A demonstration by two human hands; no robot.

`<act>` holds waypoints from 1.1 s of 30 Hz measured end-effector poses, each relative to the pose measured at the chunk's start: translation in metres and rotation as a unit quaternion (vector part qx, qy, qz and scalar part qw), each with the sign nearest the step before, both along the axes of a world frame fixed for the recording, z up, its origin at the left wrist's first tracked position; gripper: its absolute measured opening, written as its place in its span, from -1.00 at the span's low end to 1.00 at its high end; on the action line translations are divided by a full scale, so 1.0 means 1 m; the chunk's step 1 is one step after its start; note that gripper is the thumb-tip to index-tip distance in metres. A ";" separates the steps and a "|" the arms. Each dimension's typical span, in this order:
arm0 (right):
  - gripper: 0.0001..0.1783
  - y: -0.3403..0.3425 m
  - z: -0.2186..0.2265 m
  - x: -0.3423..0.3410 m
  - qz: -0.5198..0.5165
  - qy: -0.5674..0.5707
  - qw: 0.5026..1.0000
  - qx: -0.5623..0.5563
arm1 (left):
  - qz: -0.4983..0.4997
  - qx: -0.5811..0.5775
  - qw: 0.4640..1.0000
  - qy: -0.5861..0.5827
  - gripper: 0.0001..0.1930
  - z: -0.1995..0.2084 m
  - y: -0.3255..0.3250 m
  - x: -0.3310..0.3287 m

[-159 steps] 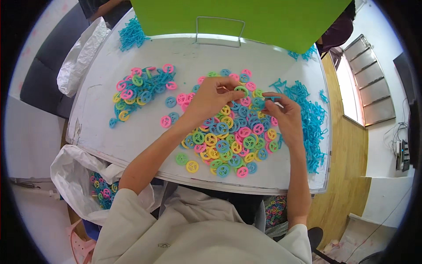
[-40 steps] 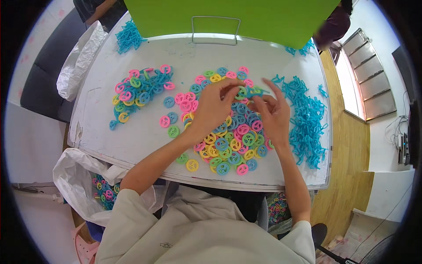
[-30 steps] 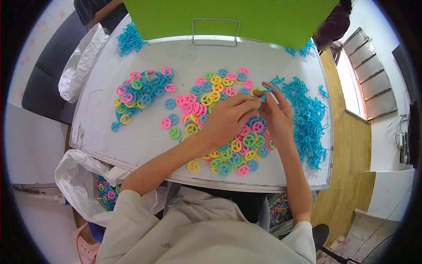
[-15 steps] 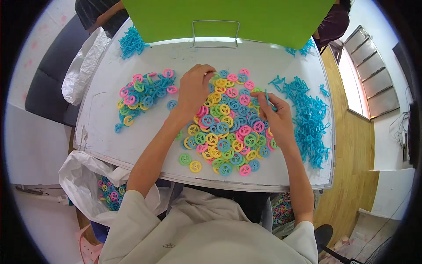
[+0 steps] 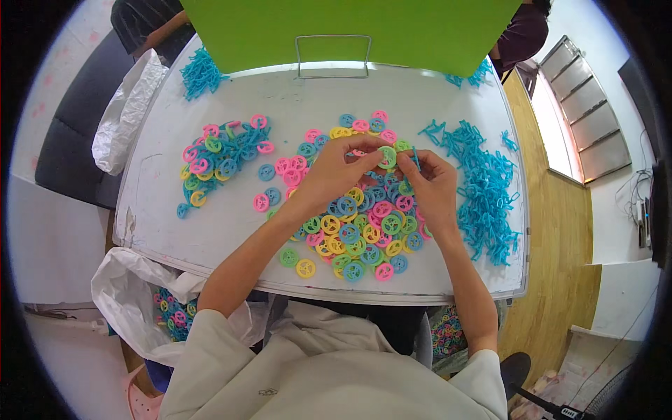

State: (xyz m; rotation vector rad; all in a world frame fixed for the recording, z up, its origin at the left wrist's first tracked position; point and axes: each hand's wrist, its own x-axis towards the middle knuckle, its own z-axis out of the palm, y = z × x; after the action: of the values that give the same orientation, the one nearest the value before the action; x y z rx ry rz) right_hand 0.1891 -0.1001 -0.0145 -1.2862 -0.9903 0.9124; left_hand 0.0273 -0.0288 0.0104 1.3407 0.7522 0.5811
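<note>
Over the middle of the table, my left hand (image 5: 334,171) pinches a light green plastic wheel (image 5: 387,157) between thumb and fingers. My right hand (image 5: 432,183) is close against it, its fingers closed on a small blue plastic stick (image 5: 416,158) that stands upright. The two pieces are side by side; fingers hide whether they touch. Below both hands spreads a heap of spoked wheels (image 5: 348,238) in pink, yellow, green and blue. Beyond my right hand lies a long heap of blue stick pieces (image 5: 486,192).
At the left is a pile of blue pieces with coloured wheels (image 5: 225,157). A green panel (image 5: 336,21) with a wire handle stands along the far edge. Small blue heaps (image 5: 201,73) lie at the far corners. A white sack (image 5: 122,280) of similar pieces hangs below the left front edge.
My left hand has moved right and nearer with the green wheel, meeting my right hand. Some wheels have shifted left of the heap. The view has moved slightly.
</note>
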 end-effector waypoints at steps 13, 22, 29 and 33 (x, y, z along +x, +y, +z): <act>-0.79 -0.002 -0.007 -0.005 0.044 0.005 0.998 -0.039 | 0.045 0.018 0.998 -0.032 -0.87 -0.019 -0.004 0.006; -0.79 -0.002 -0.013 -0.011 0.025 -0.036 0.999 -0.013 | 0.045 -0.046 0.998 -0.029 -0.87 -0.024 0.000 0.001; -0.75 0.000 -0.004 -0.008 0.061 0.074 0.993 -0.062 | 0.120 0.225 0.966 -0.047 -0.92 -0.032 -0.009 0.008; -0.76 -0.002 0.003 -0.011 0.040 0.083 0.996 -0.021 | 0.134 0.137 0.981 0.000 -0.87 -0.008 -0.011 0.009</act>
State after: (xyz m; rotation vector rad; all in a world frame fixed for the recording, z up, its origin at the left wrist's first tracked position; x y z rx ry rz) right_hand 0.1780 -0.1023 -0.0115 -1.1919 -0.9004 1.0889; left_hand 0.0359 -0.0399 0.0023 1.5012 0.8835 0.9262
